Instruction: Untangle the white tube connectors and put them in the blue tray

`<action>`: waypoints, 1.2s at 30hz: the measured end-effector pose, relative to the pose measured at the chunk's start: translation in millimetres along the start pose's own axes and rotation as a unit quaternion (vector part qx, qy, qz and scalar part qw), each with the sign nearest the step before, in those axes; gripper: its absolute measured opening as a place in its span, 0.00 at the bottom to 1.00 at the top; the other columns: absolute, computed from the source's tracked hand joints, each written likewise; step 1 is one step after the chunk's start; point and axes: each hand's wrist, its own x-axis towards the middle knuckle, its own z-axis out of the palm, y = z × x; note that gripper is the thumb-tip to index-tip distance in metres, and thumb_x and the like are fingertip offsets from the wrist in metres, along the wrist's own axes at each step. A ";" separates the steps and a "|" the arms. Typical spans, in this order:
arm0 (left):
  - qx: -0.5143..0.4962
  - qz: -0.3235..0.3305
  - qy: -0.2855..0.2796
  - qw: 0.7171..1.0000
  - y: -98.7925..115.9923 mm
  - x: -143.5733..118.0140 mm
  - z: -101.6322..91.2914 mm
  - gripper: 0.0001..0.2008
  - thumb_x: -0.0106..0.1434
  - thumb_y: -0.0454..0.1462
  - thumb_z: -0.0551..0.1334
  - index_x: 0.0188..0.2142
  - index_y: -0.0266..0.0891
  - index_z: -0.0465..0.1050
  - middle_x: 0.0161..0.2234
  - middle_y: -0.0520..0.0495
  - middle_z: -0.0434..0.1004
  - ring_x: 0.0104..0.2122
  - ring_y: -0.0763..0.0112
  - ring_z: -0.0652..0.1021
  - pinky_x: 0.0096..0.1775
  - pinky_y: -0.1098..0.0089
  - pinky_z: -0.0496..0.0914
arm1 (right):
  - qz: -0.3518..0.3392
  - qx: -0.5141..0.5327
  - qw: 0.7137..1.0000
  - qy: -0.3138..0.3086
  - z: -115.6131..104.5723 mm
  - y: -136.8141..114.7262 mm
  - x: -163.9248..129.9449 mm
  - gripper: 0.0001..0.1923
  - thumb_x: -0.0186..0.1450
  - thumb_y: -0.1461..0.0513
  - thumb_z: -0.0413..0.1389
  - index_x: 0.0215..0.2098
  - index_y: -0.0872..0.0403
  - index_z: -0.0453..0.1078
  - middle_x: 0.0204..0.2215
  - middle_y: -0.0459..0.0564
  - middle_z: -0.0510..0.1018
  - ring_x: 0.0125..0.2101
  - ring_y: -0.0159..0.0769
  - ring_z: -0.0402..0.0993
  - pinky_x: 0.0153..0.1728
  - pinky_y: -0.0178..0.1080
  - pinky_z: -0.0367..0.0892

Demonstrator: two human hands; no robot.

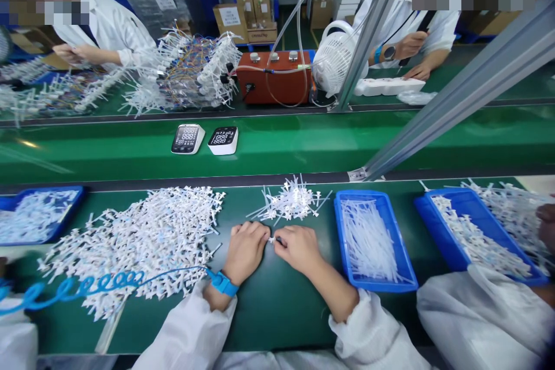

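Close together over the green table, my left hand [247,250] and my right hand [298,247] meet with fingers pinched. Between their fingertips shows a small white plastic fitting [272,240], mostly covered; whether a tube is joined to it I cannot tell. A blue wrist strap [224,284] with a coiled cord circles my left wrist. Just beyond the hands lies a small pile of white fittings with thin tubes [295,199]. To the left spreads a much larger heap of similar pieces [151,243]. Right of my right hand, a blue tray [408,277] holds loose translucent tubes [370,237].
Another blue tray [427,208] with white fittings stands farther right, beside a person's sleeve [481,312]. At far left is a blue tray [80,208]. Two display devices [187,139] sit beyond a ledge. A metal post [459,81] slants across the right; co-workers sit opposite.
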 end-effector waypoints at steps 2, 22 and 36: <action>0.006 0.004 -0.001 1.000 0.1 0.2 -0.1 0.13 0.72 0.38 0.48 0.36 0.43 0.70 0.35 0.51 0.73 0.38 0.67 0.68 0.40 0.63 0.54 | 0.001 -0.001 1.000 -0.001 0.0 -0.2 0.1 0.09 0.64 0.57 0.54 0.30 0.51 0.72 0.27 0.43 0.76 0.29 0.30 0.68 0.29 0.35 0.46; 0.026 0.043 0.013 0.999 -4.6 -3.0 13.9 0.08 0.69 0.36 0.55 0.38 0.43 0.72 0.35 0.50 0.74 0.38 0.65 0.69 0.41 0.62 0.59 | 0.009 -0.015 1.000 -0.006 1.2 0.6 1.3 0.09 0.66 0.54 0.54 0.33 0.48 0.73 0.29 0.43 0.77 0.30 0.30 0.69 0.28 0.35 0.46; -0.039 0.026 0.053 0.997 -15.7 -4.8 19.2 0.10 0.71 0.37 0.52 0.44 0.43 0.72 0.43 0.48 0.74 0.44 0.66 0.72 0.44 0.64 0.61 | 0.020 -0.006 1.000 -0.003 -2.7 -1.3 1.1 0.09 0.66 0.54 0.53 0.36 0.45 0.74 0.30 0.41 0.78 0.30 0.30 0.71 0.28 0.35 0.47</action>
